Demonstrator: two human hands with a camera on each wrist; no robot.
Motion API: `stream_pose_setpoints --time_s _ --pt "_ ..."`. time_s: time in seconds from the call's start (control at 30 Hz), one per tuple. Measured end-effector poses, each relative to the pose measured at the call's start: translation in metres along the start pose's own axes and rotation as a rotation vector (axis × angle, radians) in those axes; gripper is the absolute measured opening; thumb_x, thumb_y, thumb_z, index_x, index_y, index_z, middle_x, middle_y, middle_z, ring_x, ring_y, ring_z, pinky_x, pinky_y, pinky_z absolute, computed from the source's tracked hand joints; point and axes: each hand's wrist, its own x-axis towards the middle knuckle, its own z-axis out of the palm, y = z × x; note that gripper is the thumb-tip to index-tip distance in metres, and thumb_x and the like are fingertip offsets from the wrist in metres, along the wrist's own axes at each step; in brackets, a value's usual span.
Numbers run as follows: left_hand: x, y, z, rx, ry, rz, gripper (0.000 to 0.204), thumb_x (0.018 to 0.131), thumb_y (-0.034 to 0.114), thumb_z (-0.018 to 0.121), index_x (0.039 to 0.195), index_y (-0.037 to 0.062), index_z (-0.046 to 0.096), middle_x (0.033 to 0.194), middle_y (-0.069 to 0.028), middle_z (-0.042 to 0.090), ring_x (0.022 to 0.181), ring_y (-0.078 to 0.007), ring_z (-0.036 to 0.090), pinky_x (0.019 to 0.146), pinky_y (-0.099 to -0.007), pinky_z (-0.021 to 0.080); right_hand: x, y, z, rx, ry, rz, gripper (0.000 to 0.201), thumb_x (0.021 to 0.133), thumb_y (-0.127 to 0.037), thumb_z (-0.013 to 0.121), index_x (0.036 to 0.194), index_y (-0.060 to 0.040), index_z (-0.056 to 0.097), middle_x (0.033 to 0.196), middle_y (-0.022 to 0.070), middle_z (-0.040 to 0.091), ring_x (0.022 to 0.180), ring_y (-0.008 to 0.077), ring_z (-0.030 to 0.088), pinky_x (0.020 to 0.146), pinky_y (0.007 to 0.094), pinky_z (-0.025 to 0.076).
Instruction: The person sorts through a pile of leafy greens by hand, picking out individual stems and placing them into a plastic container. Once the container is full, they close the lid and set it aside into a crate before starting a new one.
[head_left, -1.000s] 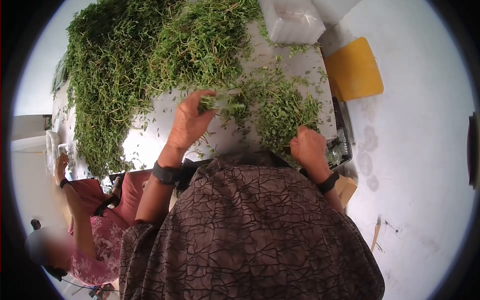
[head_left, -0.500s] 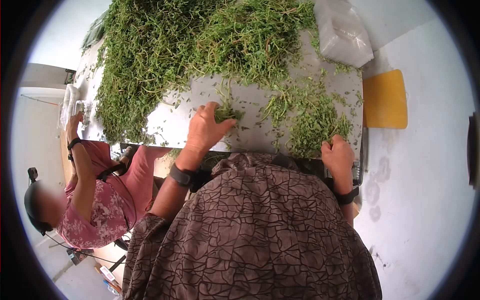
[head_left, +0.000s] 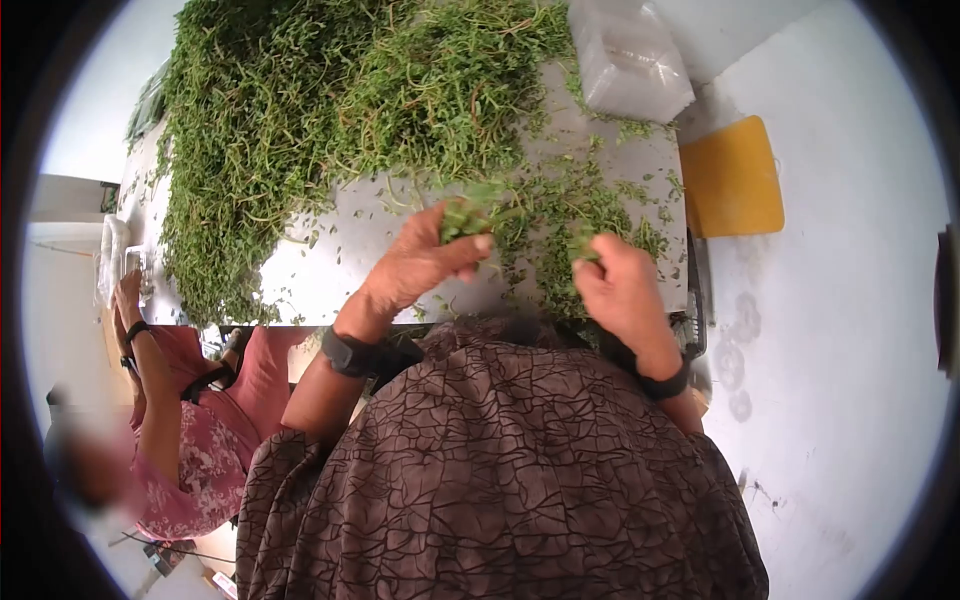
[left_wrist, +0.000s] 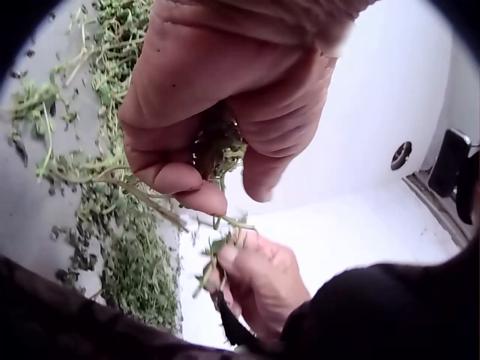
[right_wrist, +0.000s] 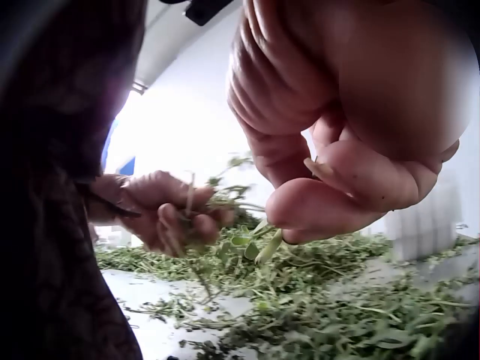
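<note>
My left hand [head_left: 400, 272] grips a small bunch of leafy green stems [head_left: 462, 218] over the table, its fingers curled round it in the left wrist view and stem ends hanging below them. Just to the right, my right hand [head_left: 622, 290] pinches a leafy sprig [right_wrist: 262, 241] between thumb and fingers. The two hands face each other a short way apart. Beneath the right hand lies a loose heap of picked leaves [head_left: 560, 275]. A large pile of leafy stems [head_left: 270, 130] covers the table's far and left side.
A stack of clear plastic containers [head_left: 630, 70] stands at the table's far right corner. Beyond the right edge is a yellow panel [head_left: 735, 175]. Scattered leaves dot the metal tabletop [head_left: 350, 225]. Another person in a pink top [head_left: 195, 450] sits at the left.
Half a second ago my left hand was spread low at a small clump on the table; now it holds a bunch, raised. My right hand has come off the leaf heap and moved toward the left hand.
</note>
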Motion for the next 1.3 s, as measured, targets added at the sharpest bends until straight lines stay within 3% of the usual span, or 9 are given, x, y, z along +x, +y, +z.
stream_pose_setpoints --time_s 0.13,0.37,0.43,0.57,0.7,0.83,1.0,1.17,1.3 --pt "0.018 -0.002 0.027 0.026 -0.276 0.016 0.049 0.084 0.023 0.073 0.122 0.0011 0.052 0.081 0.0018 0.059 0.065 -0.0066 0.054 0.063 -0.0220 0.048 0.012 -0.019 0.020 -0.087 -0.076 -0.183 0.016 0.074 -0.007 0.063 0.076 -0.0001 0.049 0.061 0.0185 0.056 0.058 0.0384 0.059 0.053 0.0457 0.047" --pt "0.027 -0.003 0.011 0.043 -0.208 -0.061 0.022 0.084 0.007 0.068 0.105 0.0060 0.065 0.082 0.0012 0.064 0.063 -0.0068 0.057 0.056 -0.0201 0.045 0.001 -0.007 0.016 0.278 -0.221 -0.152 0.021 0.077 -0.004 0.063 0.097 0.0006 0.058 0.069 0.0173 0.062 0.062 0.0345 0.063 0.055 0.0388 0.050" --pt "0.042 0.013 -0.009 0.257 -0.164 0.172 0.024 0.084 0.006 0.066 0.107 0.0092 0.066 0.083 -0.0001 0.065 0.064 -0.0079 0.057 0.055 -0.0204 0.045 -0.002 0.002 0.004 0.311 -0.058 -0.067 0.025 0.079 -0.004 0.063 0.104 -0.0017 0.060 0.072 0.0147 0.065 0.063 0.0281 0.066 0.058 0.0342 0.051" --pt "0.056 0.085 -0.041 0.272 0.322 0.368 0.084 0.076 0.035 0.077 0.138 -0.0013 0.033 0.110 -0.0225 0.058 0.097 -0.0252 0.061 0.073 -0.0369 0.057 -0.005 0.040 -0.027 -0.047 0.224 0.172 0.028 0.079 -0.011 0.067 0.105 -0.0011 0.061 0.078 0.0159 0.067 0.067 0.0288 0.066 0.063 0.0362 0.052" --pt "0.063 0.085 -0.070 0.897 0.799 0.622 0.083 0.075 0.033 0.078 0.137 -0.0014 0.033 0.126 -0.0262 0.045 0.097 -0.0264 0.061 0.072 -0.0331 0.059 -0.008 0.056 -0.044 -0.311 0.167 0.464 0.042 0.078 -0.024 0.070 0.112 -0.0006 0.060 0.102 0.0221 0.063 0.090 0.0329 0.063 0.080 0.0419 0.048" --pt "0.047 0.024 -0.050 0.985 0.412 0.495 0.034 0.084 0.018 0.069 0.114 0.0021 0.062 0.114 -0.0176 0.060 0.083 -0.0160 0.064 0.065 -0.0266 0.055 -0.013 0.084 -0.024 -0.431 0.190 0.312 0.045 0.078 -0.025 0.069 0.115 -0.0005 0.059 0.110 0.0239 0.060 0.100 0.0369 0.058 0.084 0.0437 0.046" --pt "0.025 -0.035 0.002 0.852 0.065 0.345 0.040 0.080 0.018 0.072 0.113 -0.0007 0.059 0.101 -0.0146 0.060 0.073 -0.0174 0.064 0.062 -0.0284 0.053 -0.005 0.068 0.003 -0.503 0.064 0.115 0.046 0.073 -0.018 0.072 0.113 -0.0002 0.058 0.105 0.0219 0.058 0.100 0.0406 0.053 0.086 0.0452 0.044" --pt "0.028 -0.053 0.026 1.127 -0.054 0.584 0.023 0.073 0.007 0.066 0.093 0.0003 0.056 0.094 -0.0170 0.056 0.080 -0.0389 0.061 0.071 -0.0436 0.052 0.013 0.058 0.019 -0.183 0.113 0.085 0.030 0.072 -0.009 0.069 0.101 -0.0052 0.064 0.094 0.0173 0.061 0.093 0.0362 0.057 0.081 0.0466 0.045" --pt "0.030 -0.059 0.005 1.167 -0.024 0.471 0.018 0.073 0.002 0.061 0.090 0.0020 0.056 0.091 -0.0156 0.055 0.082 -0.0376 0.061 0.071 -0.0440 0.051 0.024 0.045 0.001 -0.121 0.012 0.122 0.028 0.078 -0.011 0.066 0.105 -0.0077 0.067 0.108 0.0175 0.063 0.105 0.0355 0.056 0.089 0.0450 0.045"
